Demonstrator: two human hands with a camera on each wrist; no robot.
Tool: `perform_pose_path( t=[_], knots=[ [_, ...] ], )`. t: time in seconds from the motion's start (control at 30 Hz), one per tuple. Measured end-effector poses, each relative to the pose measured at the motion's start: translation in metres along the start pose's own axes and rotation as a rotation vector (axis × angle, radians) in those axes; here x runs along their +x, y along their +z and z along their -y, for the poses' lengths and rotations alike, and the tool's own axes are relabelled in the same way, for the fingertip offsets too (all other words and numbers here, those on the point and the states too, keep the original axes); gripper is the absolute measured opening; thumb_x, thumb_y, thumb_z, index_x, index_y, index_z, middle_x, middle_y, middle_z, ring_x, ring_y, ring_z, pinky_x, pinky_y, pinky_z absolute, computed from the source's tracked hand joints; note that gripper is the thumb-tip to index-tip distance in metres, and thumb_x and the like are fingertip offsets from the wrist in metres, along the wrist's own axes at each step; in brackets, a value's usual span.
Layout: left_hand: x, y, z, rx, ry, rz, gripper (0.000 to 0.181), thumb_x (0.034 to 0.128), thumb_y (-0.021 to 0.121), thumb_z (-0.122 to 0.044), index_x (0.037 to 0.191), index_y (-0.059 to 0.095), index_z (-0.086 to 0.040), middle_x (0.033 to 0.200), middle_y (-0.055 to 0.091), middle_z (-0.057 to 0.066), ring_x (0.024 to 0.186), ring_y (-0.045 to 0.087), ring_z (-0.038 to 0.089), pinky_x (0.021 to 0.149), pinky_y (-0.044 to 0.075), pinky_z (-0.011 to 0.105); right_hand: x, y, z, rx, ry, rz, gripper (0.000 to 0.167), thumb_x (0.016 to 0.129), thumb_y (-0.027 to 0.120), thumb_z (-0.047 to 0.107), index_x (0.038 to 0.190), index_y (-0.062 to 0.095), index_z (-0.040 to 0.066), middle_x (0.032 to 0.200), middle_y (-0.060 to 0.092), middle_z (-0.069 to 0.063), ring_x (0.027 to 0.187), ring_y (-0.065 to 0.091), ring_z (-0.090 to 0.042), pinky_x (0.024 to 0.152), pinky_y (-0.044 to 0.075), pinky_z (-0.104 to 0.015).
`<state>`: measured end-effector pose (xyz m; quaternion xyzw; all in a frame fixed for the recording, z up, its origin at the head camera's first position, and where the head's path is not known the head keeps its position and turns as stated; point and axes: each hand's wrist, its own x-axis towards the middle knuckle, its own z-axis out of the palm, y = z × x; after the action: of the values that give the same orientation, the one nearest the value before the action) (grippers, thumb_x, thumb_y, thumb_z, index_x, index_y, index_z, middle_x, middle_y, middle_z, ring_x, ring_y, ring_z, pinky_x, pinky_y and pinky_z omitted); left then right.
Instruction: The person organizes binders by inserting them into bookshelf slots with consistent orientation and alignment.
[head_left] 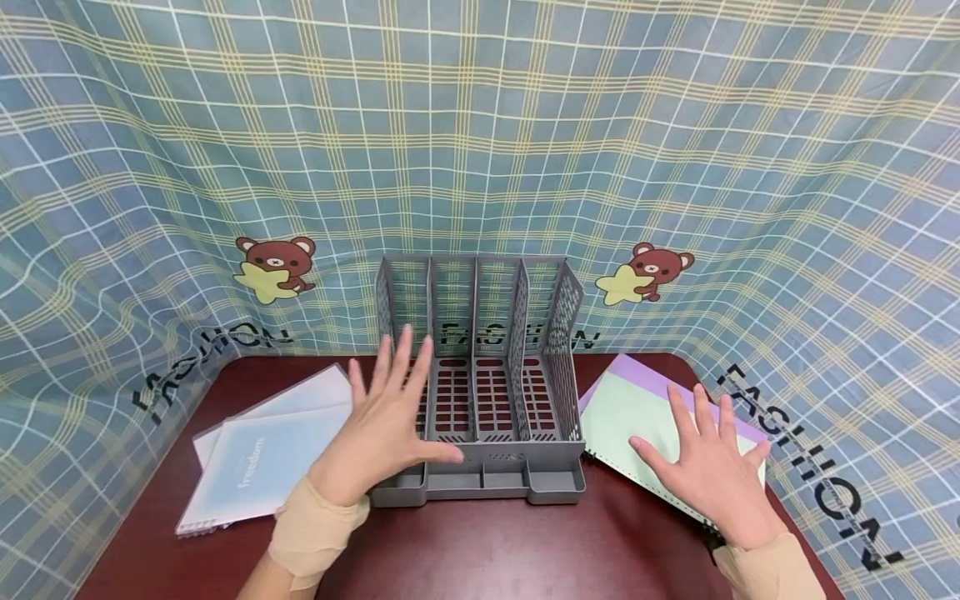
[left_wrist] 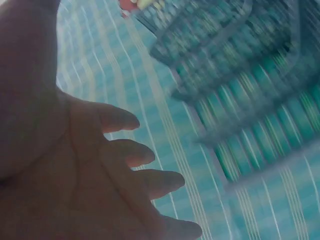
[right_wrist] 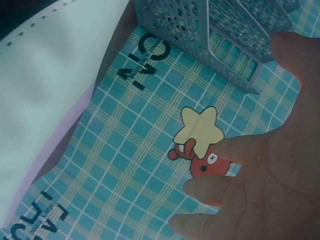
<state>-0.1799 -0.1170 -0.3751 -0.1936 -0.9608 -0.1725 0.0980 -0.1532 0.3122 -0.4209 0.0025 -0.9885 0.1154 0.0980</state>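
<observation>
We see both hands released, fingers spread and nearly straight, on either side of the middle of the gray rack, which stands upright on the dark red table. The left hand reaches across the rack's left front corner in our head view: its four fingers point forward over the leftmost slots, and its thumb stretches sideways along the rack's front panel. We cannot tell whether it touches the rack; our left wrist view is blurred, but it shows the palm and fingers with a gap to the dividers. A beige wrap circles that wrist.

The right hand hangs to the right of the rack, palm down above a pale green notebook, fingers fanned forward and thumb angled toward the rack. We cannot tell if it meets the cover. Beneath the green one, a purple notebook shows along its far edge. Left of the rack, a blue notebook marked "freedom" overlaps a paler notebook.
</observation>
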Motion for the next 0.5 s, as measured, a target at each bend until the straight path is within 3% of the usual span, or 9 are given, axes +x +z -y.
perform_pose_path(
  t=[0.23, 0.5],
  knots=[
    [0.026, 0.025, -0.049, -0.044, 0.121, 0.055, 0.147, 0.0609, 0.073, -0.086, 0.163, -0.017, -0.029, 0.168, -0.029, 0.003, 0.155, -0.022, 0.037, 0.115, -0.009, 0.075, -0.01, 0.008, -0.014, 0.003, 0.03, 0.009, 0.105, 0.092, 0.053, 0.078, 0.168, 0.008, 0.022, 0.167, 0.012, -0.032, 0.153, -0.007, -0.057, 0.084, -0.001, -0.097],
    [0.039, 0.049, -0.091, -0.064, 0.255, 0.066, 0.142, 0.0668, 0.076, -0.081, 0.166, -0.007, -0.025, 0.17, -0.025, 0.002, 0.157, -0.02, 0.033, 0.114, -0.004, 0.078, -0.027, 0.02, -0.032, 0.006, 0.077, 0.04, 0.109, 0.091, 0.052, 0.08, 0.168, 0.008, 0.017, 0.165, 0.015, -0.035, 0.151, -0.003, -0.06, 0.081, 0.003, -0.097]
  ],
)
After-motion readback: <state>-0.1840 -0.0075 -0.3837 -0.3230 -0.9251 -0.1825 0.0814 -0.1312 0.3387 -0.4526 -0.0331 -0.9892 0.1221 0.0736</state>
